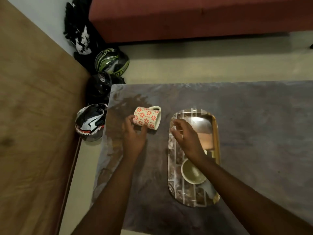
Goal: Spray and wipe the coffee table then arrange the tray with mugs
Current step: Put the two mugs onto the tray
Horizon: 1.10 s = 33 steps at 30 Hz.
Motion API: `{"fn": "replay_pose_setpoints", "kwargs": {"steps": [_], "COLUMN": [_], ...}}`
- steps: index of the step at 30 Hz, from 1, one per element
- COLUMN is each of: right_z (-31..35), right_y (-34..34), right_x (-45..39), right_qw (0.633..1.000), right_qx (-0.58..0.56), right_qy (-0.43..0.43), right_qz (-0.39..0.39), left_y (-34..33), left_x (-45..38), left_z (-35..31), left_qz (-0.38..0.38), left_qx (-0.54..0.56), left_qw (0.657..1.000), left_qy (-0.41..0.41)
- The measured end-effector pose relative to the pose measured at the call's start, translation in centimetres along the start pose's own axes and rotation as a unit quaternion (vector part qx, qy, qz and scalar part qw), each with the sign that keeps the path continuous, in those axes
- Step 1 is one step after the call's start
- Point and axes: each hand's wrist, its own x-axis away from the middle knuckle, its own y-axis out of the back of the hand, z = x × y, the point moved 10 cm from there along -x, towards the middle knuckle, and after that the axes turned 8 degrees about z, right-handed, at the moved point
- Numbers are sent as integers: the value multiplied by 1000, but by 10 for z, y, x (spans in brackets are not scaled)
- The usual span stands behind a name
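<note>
The left hand [133, 133] reaches forward over the left part of the table [254, 116], fingers clamped round the base end of a cream mug [147, 118] with red flower prints; the mug is tipped on its side, mouth to the right and handle to the far side, though whether it touches the table or is lifted clear is hard to tell; the right hand [183, 134] hovers over the far half of the tray [174, 180], fingers loosely curled and apart, holding nothing; its forearm crosses the tray's near right part and hides some of it. A second mug [192, 172], cream inside, stands upright on the near half of the tray, partly covered by that forearm; the tray lies just right of the patterned mug. On the floor to the left of the table sit three helmets [89, 122]; a red sofa [194, 17] lies beyond, and a wooden panel [33, 116] fills the left.
</note>
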Motion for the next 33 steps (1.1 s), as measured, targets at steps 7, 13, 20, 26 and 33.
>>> {"fn": "replay_pose_setpoints", "kwargs": {"steps": [7,13,20,26,33], "right_z": [-12,-14,-10,-25,-21], "right_y": [-91,-90,-45,33,24], "right_x": [-82,-86,-68,-25,2], "right_qw": [992,991,996,996,930], "right_qx": [-29,-114,-80,67,356], "right_qy": [-78,-76,-32,-58,61], "right_qz": [95,6,15,-4,62], "left_y": [-22,-45,-68,-151,-190], "left_x": [-61,-61,-36,16,34], "left_z": [80,76,45,-4,-15], "left_qz": [79,140,178,326,364], "left_qx": [92,236,290,293,206], "left_qw": [973,942,909,864,894], "left_qy": [195,191,241,246,157]}}
